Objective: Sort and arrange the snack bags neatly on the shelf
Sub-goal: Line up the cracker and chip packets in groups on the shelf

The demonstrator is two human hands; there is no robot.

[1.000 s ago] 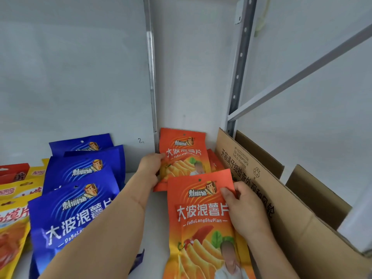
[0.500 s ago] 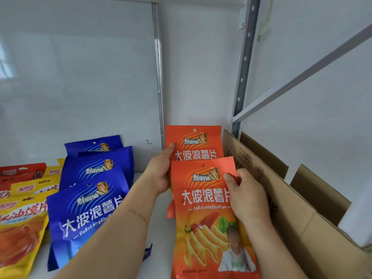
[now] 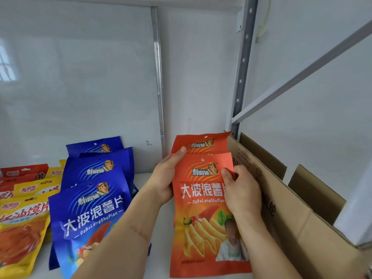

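Two orange chip bags stand in a row on the white shelf [image 3: 161, 248]. The front orange bag [image 3: 201, 214] overlaps the rear orange bag [image 3: 201, 142], whose top shows behind it. My left hand [image 3: 167, 178] grips the left edges of both, thumb on the rear bag's front. My right hand [image 3: 241, 190] holds the front bag's right edge, thumb pressed on its face. To the left, three blue chip bags [image 3: 90, 214] stand one behind another.
Yellow bags [image 3: 22, 228] and red bags [image 3: 18, 174] fill the shelf's left end. An open cardboard box [image 3: 285, 214] stands tight against the orange bags on the right. A grey metal upright [image 3: 242, 73] and a white back panel [image 3: 80, 87] close the rear.
The rear orange bag has been stood up straight, and the front orange bag has been pushed back against it. Both hands rose and closed in on the pair.
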